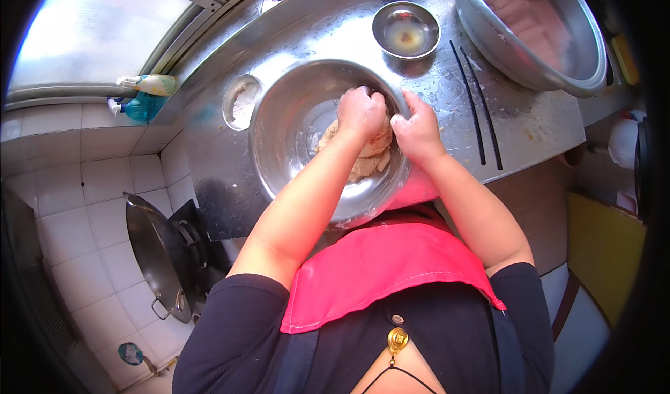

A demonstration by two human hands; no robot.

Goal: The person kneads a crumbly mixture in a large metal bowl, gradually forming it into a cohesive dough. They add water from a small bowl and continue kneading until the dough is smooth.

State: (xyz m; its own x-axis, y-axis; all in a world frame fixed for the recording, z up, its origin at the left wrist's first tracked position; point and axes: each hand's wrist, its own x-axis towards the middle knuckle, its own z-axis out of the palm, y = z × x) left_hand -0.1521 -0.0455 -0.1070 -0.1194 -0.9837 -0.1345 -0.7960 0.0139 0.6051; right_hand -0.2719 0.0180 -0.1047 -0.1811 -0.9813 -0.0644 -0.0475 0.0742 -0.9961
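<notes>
A wide stainless-steel bowl [282,148] stands at the counter's near edge, in front of my red apron. Inside it, towards the right wall, lies a rough lump of dough [369,166]. My left hand [361,112], its fingers curled, presses into the top of the dough; its fingertips are hidden. With my right hand [419,129] I grip the bowl's right rim, thumb inside and fingers over the edge. Flour whitens the skin of both hands.
Left of the bowl is a small metal dish of white powder [245,103]. Behind stands a small metal bowl with liquid [406,32]. Black chopsticks [479,111] lie at right, beside a large metal basin [523,54]. Spray bottles [144,106] stand by the window; a wok [157,247] is at lower left.
</notes>
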